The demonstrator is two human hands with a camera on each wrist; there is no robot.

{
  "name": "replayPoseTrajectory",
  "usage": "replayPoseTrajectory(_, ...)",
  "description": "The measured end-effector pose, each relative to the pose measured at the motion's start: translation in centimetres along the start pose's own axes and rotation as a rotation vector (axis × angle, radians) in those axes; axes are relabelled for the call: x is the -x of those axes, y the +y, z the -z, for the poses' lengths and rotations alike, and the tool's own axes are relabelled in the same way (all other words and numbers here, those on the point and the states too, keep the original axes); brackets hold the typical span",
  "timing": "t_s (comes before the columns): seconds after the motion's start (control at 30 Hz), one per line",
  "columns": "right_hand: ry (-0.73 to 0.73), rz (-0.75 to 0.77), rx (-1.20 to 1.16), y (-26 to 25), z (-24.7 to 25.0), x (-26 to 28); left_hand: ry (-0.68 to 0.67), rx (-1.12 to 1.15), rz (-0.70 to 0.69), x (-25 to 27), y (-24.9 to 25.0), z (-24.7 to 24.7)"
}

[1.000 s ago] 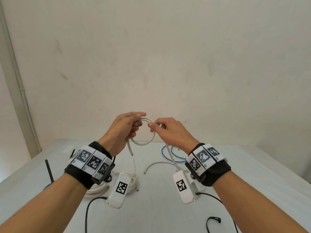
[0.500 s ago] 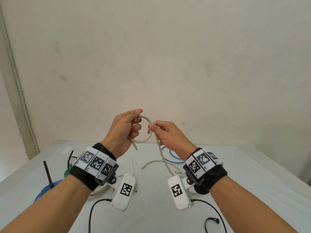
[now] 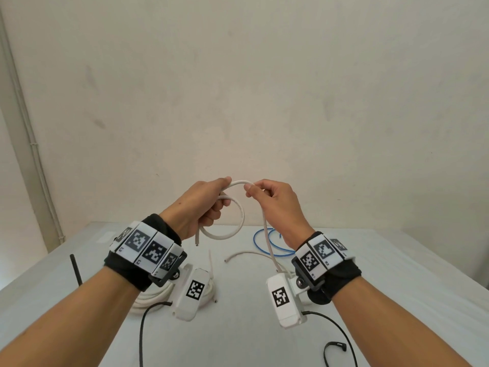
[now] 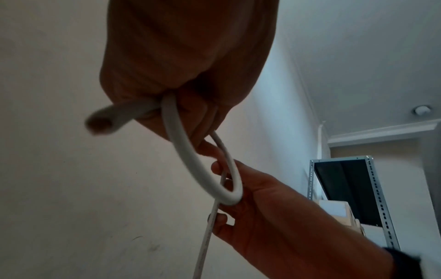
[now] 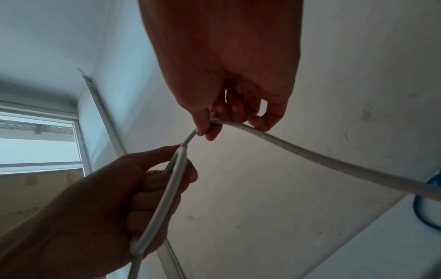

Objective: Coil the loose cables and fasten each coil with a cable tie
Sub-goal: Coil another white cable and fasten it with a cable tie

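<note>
A white cable [image 3: 239,211] is held up in the air above the table, bent into one small loop. My left hand [image 3: 209,205] grips the loop [image 4: 188,151] at its top, and the cable's cut end [image 3: 196,238] hangs below the palm. My right hand [image 3: 260,193] pinches the same cable [image 5: 298,149] just right of the loop, between thumb and forefinger. From there the cable runs down to the table [image 3: 238,327] behind my right wrist. The left hand [image 5: 143,188] also shows in the right wrist view, and the right hand [image 4: 250,198] in the left wrist view.
On the table lie a white coil [image 3: 156,298] under my left wrist, a blue cable [image 3: 267,241] at the back, a loose white cable piece [image 3: 246,254], a black tie [image 3: 334,349] at front right and a black stick-like piece [image 3: 76,270] at left. A wall stands behind.
Both hands have risen slightly and drawn apart a little. The loop in my left hand has grown larger, and the right hand has slid along the cable.
</note>
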State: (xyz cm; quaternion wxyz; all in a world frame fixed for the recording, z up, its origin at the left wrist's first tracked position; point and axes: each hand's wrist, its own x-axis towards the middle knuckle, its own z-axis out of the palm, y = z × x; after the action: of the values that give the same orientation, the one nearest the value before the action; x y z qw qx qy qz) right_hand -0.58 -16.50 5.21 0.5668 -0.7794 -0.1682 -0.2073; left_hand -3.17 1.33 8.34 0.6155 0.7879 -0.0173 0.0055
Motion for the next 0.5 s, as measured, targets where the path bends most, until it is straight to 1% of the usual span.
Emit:
replayPoseTrajectory(0.07,0.011,0.002,0.013,0.1,0.0,0.0,0.001,0.036,0.032,-0.1,0.0,-0.1)
replayPoseTrajectory(0.17,0.009,-0.008,0.028,0.1,0.0,0.1,-0.050,0.164,0.077,0.1,0.0,-0.3)
replayPoseTrajectory(0.27,-0.012,-0.008,0.042,0.2,0.0,0.4,-0.077,0.247,0.070,0.2,0.0,-0.2)
replayPoseTrajectory(0.43,-0.120,-0.034,0.079,0.2,-0.4,0.7,-0.105,0.385,0.029,-0.1,-0.5,0.3)
replayPoseTrajectory(0.5,-0.146,-0.020,0.114,0.3,-0.5,1.0,-0.097,0.455,0.002,-0.2,-0.6,0.5)
